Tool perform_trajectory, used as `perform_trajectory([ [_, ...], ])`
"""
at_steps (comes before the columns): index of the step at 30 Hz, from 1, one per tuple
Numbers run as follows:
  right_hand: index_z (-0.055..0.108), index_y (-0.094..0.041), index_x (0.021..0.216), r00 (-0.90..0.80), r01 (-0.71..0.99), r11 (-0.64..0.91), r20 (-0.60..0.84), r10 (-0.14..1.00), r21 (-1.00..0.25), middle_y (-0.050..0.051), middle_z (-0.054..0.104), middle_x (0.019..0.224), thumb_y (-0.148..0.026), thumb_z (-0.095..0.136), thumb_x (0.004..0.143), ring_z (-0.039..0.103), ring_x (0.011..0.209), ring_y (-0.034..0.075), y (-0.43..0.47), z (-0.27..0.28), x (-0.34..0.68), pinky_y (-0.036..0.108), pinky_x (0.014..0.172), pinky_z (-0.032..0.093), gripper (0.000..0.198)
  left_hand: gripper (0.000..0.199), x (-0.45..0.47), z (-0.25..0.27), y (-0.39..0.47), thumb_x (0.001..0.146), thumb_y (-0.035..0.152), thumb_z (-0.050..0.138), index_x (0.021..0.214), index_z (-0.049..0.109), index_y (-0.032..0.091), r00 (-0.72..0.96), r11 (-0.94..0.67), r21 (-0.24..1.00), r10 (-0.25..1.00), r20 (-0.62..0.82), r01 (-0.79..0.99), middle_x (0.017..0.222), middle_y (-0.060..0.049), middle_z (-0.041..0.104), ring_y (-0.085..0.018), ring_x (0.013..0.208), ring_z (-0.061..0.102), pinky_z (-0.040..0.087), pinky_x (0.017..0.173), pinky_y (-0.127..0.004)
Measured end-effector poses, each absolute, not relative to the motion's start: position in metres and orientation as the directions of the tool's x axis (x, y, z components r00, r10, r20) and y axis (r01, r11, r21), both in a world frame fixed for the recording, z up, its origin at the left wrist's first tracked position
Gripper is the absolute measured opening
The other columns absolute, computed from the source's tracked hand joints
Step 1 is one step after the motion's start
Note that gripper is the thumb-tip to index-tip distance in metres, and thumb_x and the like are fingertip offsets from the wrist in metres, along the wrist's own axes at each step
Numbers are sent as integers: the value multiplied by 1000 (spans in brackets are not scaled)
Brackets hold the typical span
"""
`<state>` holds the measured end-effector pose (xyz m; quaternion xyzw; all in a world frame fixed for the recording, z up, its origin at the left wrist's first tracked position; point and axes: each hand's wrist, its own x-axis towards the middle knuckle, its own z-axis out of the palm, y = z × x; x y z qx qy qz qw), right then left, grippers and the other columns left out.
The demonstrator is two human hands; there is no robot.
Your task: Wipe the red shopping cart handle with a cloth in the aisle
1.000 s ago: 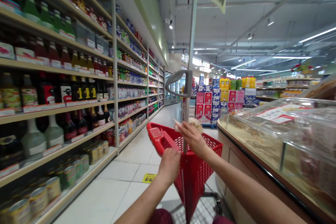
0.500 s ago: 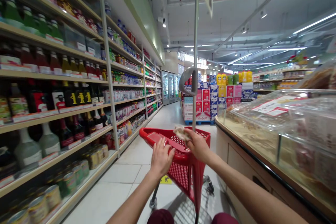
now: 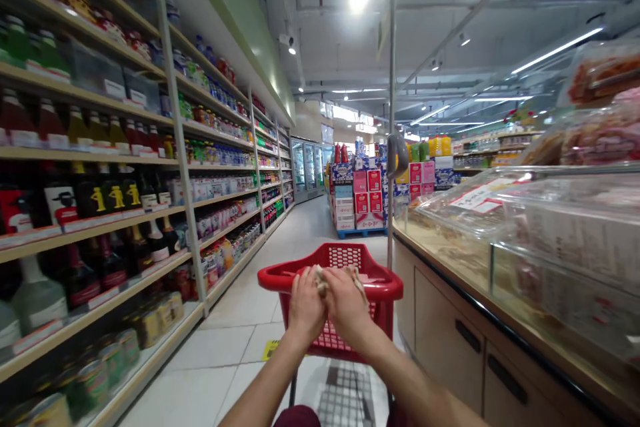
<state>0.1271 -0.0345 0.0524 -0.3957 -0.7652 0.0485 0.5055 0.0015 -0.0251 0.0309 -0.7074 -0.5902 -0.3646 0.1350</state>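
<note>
A red plastic shopping cart (image 3: pixel 273 278) stands right in front of me, its handle bar level with my hands. My right hand (image 3: pixel 347 300) is closed on a crumpled, pale cloth (image 3: pixel 320 278), which pokes out on both sides of its fingers. Close against it, my left hand (image 3: pixel 306 303) has its fingers curled over the middle of the handle, touching the edge of the cloth. My fingers and the cloth cover the centre of the bar. Perforated red panels of the cart show behind and below both hands.
Shelves of bottles and cans (image 3: pixel 115 197) run along the left. On the right stands a counter (image 3: pixel 445 320) with clear-lidded trays of packaged food. A metal pole (image 3: pixel 392 93) rises beyond the cart. Stacked cartons (image 3: pixel 367 200) stand farther down the tiled aisle.
The cart has turned from an angle to facing straight ahead. My right hand has moved left with the cloth and now meets my left hand at the handle's middle. The view has shifted rightward.
</note>
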Motion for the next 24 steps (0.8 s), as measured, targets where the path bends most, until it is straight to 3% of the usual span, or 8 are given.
perform_trajectory([
  [2, 56, -11, 112, -146, 543, 681, 743, 653, -492, 13, 53, 120, -18, 42, 76, 43, 115, 23, -37, 52, 109, 41, 101, 28, 40, 42, -7, 34, -25, 79, 24, 36, 117, 48, 13, 55, -358, 319, 736, 674, 878, 122, -11, 51, -21, 116, 43, 31, 101, -42],
  [6, 56, -13, 113, -64, 394, 658, 695, 717, -642, 12, 51, 122, -32, 33, 85, 41, 118, 22, -24, 58, 113, 41, 101, 28, 41, 42, -2, 50, -24, 82, 23, 29, 122, 42, 17, -88, -412, 480, 681, 727, 774, 121, -8, 52, -18, 114, 45, 37, 97, -38],
  [10, 54, -17, 114, 101, 294, 589, 638, 764, -752, 9, 56, 116, -38, 19, 89, 50, 108, 18, -3, 66, 150, 36, 93, 37, 48, 40, 43, 56, -23, 78, 30, 41, 116, 47, 18, 203, -510, 280, 699, 685, 813, 118, -9, 54, -22, 111, 47, 35, 96, -42],
  [13, 58, -18, 107, 41, 568, 535, 671, 740, -625, 9, 60, 108, -37, 28, 87, 52, 103, 21, 12, 61, 187, 40, 93, 32, 40, 35, 53, 56, -21, 74, 24, 47, 108, 53, 20, 263, -460, 140, 703, 661, 877, 111, -7, 57, -23, 106, 48, 30, 98, -46],
  [16, 61, -21, 99, -119, 751, 496, 649, 751, -436, 6, 64, 100, -32, 29, 88, 53, 98, 21, 21, 50, 213, 42, 93, 27, 36, 29, 15, 61, -17, 75, 21, 42, 101, 55, 20, 200, -355, 119, 738, 645, 927, 104, -6, 60, -21, 99, 51, 31, 96, -42],
  [20, 55, -21, 110, -60, 754, 464, 654, 754, -465, 6, 62, 104, -33, 27, 90, 52, 99, 18, 20, 42, 208, 40, 93, 25, 37, 33, -43, 77, -16, 79, 21, 32, 98, 56, 12, -159, 33, 240, 835, 527, 970, 100, -13, 61, -22, 94, 55, 41, 84, -37],
  [22, 53, -20, 113, -19, 751, 453, 671, 742, -480, 7, 63, 101, -35, 27, 90, 51, 99, 20, 15, 40, 196, 42, 95, 21, 38, 34, -37, 79, -15, 79, 23, 33, 103, 55, 13, -150, 39, 221, 847, 511, 974, 108, -12, 58, -21, 102, 52, 39, 88, -34],
  [24, 53, -20, 114, -6, 749, 458, 687, 727, -479, 7, 63, 99, -36, 27, 89, 50, 99, 21, 10, 38, 185, 46, 97, 18, 39, 34, -7, 73, -14, 80, 29, 37, 109, 53, 19, -42, -63, 179, 845, 533, 982, 119, -7, 53, -18, 112, 46, 35, 95, -31],
])
